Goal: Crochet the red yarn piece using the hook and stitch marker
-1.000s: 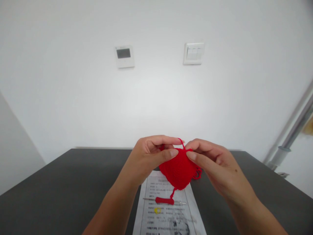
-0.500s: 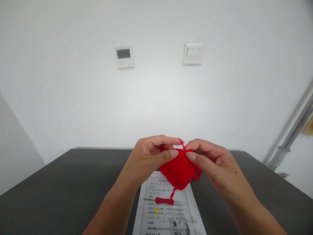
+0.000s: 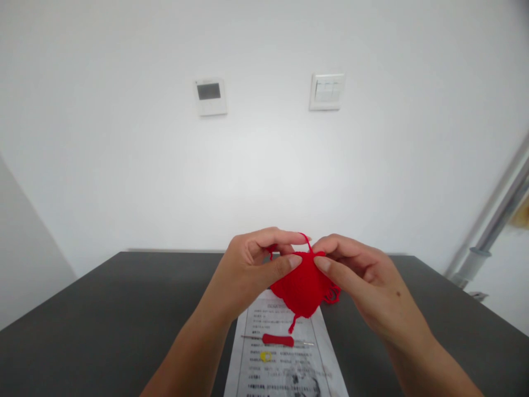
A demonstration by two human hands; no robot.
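A red crocheted piece (image 3: 303, 286) hangs between my hands above the table, with a short tail pointing down. My left hand (image 3: 260, 262) pinches its upper left edge with the thumb, and a strand of red yarn (image 3: 308, 241) passes over the tip of its index finger. At the upper right edge, my right hand (image 3: 357, 267) grips the piece between thumb and fingers. Loose red yarn (image 3: 332, 294) shows under the right side. Below lies a crochet hook with a red handle (image 3: 278, 339), beside a small yellow ring (image 3: 265, 357).
A printed sheet of paper (image 3: 285, 372) lies under the hook on the dark table (image 3: 165, 292). Behind the table, the white wall carries a thermostat panel (image 3: 210, 97) and a switch plate (image 3: 327, 92). A grey pipe (image 3: 502, 212) runs at the right.
The lower part of the red piece has risen slightly. Both hands keep nearly the same place and grip.
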